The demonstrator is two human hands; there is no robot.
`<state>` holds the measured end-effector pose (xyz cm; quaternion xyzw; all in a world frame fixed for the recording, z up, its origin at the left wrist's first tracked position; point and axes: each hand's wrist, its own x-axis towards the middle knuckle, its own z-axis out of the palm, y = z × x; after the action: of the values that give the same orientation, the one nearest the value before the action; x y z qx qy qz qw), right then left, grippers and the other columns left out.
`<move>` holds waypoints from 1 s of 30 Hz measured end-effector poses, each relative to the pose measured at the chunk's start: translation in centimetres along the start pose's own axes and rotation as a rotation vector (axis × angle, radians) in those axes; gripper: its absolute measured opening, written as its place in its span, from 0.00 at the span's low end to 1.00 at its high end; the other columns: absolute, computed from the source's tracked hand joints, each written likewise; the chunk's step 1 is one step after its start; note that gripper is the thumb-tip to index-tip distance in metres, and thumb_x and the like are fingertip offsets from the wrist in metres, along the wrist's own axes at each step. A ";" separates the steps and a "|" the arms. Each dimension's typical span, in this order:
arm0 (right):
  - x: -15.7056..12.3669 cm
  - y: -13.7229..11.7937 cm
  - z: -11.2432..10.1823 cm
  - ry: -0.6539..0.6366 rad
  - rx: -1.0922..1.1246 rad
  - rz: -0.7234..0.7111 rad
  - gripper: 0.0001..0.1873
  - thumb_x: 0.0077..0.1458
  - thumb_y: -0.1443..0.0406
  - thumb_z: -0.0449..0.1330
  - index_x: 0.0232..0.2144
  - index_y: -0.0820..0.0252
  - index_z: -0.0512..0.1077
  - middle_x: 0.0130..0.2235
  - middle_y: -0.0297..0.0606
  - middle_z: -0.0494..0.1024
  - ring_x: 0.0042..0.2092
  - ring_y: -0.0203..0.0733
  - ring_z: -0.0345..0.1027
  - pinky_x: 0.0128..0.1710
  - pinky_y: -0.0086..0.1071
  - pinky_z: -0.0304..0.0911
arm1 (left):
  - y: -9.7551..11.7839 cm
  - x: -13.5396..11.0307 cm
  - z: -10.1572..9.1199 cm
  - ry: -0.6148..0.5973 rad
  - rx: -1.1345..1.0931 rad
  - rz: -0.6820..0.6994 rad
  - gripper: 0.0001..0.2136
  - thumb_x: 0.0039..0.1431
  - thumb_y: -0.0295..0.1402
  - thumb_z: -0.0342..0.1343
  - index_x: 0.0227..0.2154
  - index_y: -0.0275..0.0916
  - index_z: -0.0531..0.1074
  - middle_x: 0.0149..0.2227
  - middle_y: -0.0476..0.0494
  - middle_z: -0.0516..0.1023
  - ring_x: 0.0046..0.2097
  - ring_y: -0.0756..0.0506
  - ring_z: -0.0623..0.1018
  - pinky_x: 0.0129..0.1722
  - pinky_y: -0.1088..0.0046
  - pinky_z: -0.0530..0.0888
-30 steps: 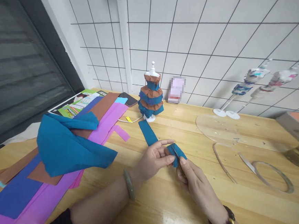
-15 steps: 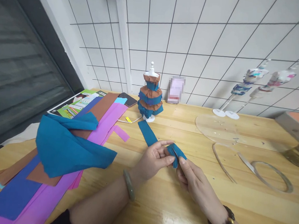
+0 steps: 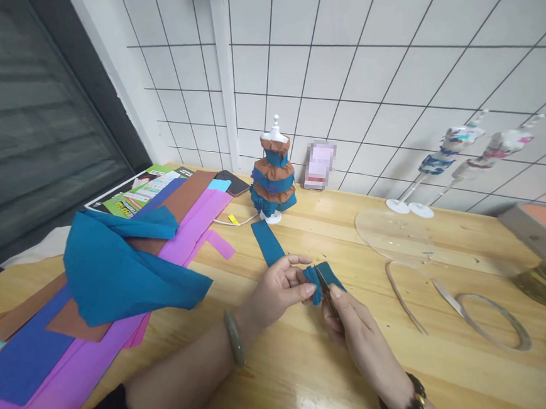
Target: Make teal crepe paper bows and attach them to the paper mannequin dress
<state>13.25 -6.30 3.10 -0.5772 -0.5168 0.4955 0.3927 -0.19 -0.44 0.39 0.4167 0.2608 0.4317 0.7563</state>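
Note:
My left hand [image 3: 279, 290] pinches the gathered end of a teal paper strip [image 3: 268, 242] that runs back across the wooden table [image 3: 288, 369]. My right hand [image 3: 349, 321] is closed on a thin dark tool [image 3: 323, 290], maybe scissors or tweezers, whose tip touches the pleated teal paper between both hands. A small mannequin [image 3: 272, 172] dressed in ruffled teal and brown paper stands behind the strip.
Sheets of teal, brown, purple and blue paper [image 3: 121, 268] lie on the left over a green booklet [image 3: 134, 193], with a phone [image 3: 231, 182] behind. A clear round plate [image 3: 407, 237], metal rings [image 3: 493, 316] and two decorated mannequins [image 3: 466, 150] stand on the right.
The hands have barely moved; the pleated teal end has shifted slightly as the fingers work it. The view has drifted a little.

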 end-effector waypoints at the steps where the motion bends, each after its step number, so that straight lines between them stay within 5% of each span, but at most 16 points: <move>1: 0.0 -0.1 -0.1 0.010 0.007 0.001 0.24 0.56 0.48 0.43 0.19 0.57 0.57 0.18 0.26 0.53 0.20 0.32 0.46 0.21 0.28 0.47 | 0.0 0.0 0.0 0.014 -0.029 -0.009 0.19 0.43 0.29 0.64 0.39 0.36 0.66 0.28 0.48 0.73 0.29 0.51 0.72 0.30 0.75 0.66; 6: 1.3 0.5 -2.2 0.205 -0.131 -0.053 0.24 0.56 0.48 0.42 0.31 0.59 0.66 0.19 0.29 0.60 0.21 0.36 0.54 0.22 0.29 0.52 | 0.5 0.0 -0.1 0.024 -0.166 -0.098 0.13 0.40 0.29 0.65 0.29 0.34 0.69 0.25 0.49 0.72 0.26 0.53 0.70 0.29 0.75 0.65; 9: 2.5 1.8 -4.4 0.306 -0.480 -0.111 0.23 0.56 0.50 0.45 0.37 0.60 0.68 0.32 0.41 0.73 0.35 0.46 0.67 0.33 0.35 0.60 | 0.8 -0.2 -0.2 -0.028 -0.186 -0.153 0.10 0.40 0.29 0.65 0.28 0.33 0.72 0.25 0.48 0.71 0.26 0.53 0.70 0.30 0.74 0.65; 13: 3.4 3.4 -6.3 0.350 -0.915 -0.010 0.23 0.56 0.54 0.46 0.45 0.64 0.68 0.39 0.51 0.74 0.37 0.54 0.69 0.34 0.43 0.62 | 0.9 -0.4 -0.1 -0.105 -0.176 -0.157 0.08 0.43 0.29 0.63 0.28 0.33 0.73 0.29 0.44 0.73 0.29 0.51 0.71 0.31 0.73 0.65; 16: 3.0 3.3 -5.9 0.443 -1.044 -0.197 0.21 0.56 0.56 0.48 0.45 0.64 0.69 0.43 0.54 0.71 0.42 0.57 0.67 0.39 0.48 0.61 | 0.9 -0.5 -0.1 -0.169 -0.131 -0.142 0.08 0.45 0.30 0.61 0.29 0.32 0.73 0.34 0.39 0.75 0.34 0.48 0.72 0.34 0.71 0.65; 20: 1.5 1.8 -3.6 0.365 -0.682 -0.480 0.17 0.56 0.58 0.51 0.45 0.58 0.68 0.48 0.47 0.70 0.52 0.50 0.61 0.51 0.45 0.56 | 0.8 -0.5 -0.1 -0.183 -0.082 -0.163 0.10 0.46 0.31 0.61 0.31 0.32 0.73 0.28 0.42 0.75 0.31 0.49 0.72 0.34 0.72 0.64; 24: 0.4 0.7 -1.5 0.128 -0.269 -0.354 0.17 0.54 0.57 0.54 0.45 0.56 0.68 0.49 0.43 0.70 0.51 0.47 0.63 0.51 0.43 0.59 | 0.5 -0.3 -0.3 -0.217 -0.102 -0.191 0.12 0.45 0.30 0.62 0.35 0.31 0.73 0.28 0.44 0.72 0.29 0.51 0.70 0.32 0.74 0.64; 30: 0.5 0.5 -1.2 0.020 -0.018 -0.208 0.26 0.47 0.58 0.61 0.49 0.57 0.66 0.50 0.46 0.70 0.47 0.46 0.67 0.45 0.42 0.66 | 0.9 -0.4 -0.5 -0.268 -0.252 -0.327 0.18 0.45 0.25 0.59 0.42 0.36 0.67 0.29 0.46 0.69 0.28 0.52 0.70 0.29 0.75 0.65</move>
<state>14.46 -5.83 2.78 -0.5288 -0.5745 0.4417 0.4419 -1.16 -0.33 0.86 0.3246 0.1661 0.2736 0.8900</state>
